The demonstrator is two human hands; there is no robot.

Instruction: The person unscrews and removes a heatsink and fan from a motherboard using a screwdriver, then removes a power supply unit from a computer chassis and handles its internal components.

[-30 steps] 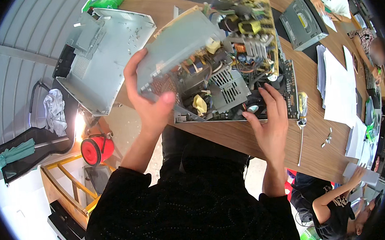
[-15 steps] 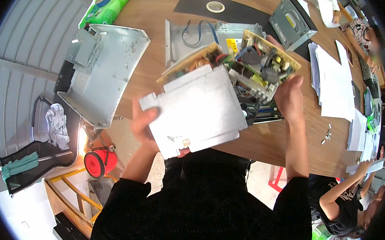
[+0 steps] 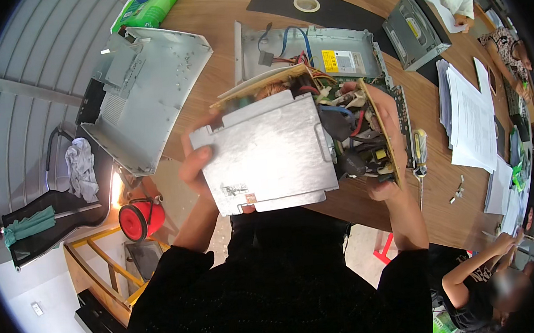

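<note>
My left hand point(image 3: 196, 165) is closed on the left edge of a flat silver metal plate point(image 3: 272, 154), its thumb lying on the face. Behind the plate's upper edge shows a tan circuit board point(image 3: 261, 87) with a copper coil. My right hand point(image 3: 387, 115) grips a second circuit board point(image 3: 380, 140), crowded with capacitors, coils and wires and standing nearly on edge beside the plate. Coloured wires point(image 3: 320, 79) run between the boards. Below them, an open metal computer case point(image 3: 368, 57) with a yellow-labelled drive lies on the table, partly hidden by what I hold.
A screwdriver point(image 3: 420, 152) lies right of my right hand. Left is a metal cover point(image 3: 156, 81) with small screws on it. A grey disc drive point(image 3: 415, 32), tape roll point(image 3: 306, 4) and paper stacks point(image 3: 471, 115) lie farther off. Other people point(image 3: 473, 282) are at the right.
My right hand has tilted its circuit board from facing up to nearly on edge and lowered it slightly. More of the case and the screwdriver now shows. The plate has shifted little.
</note>
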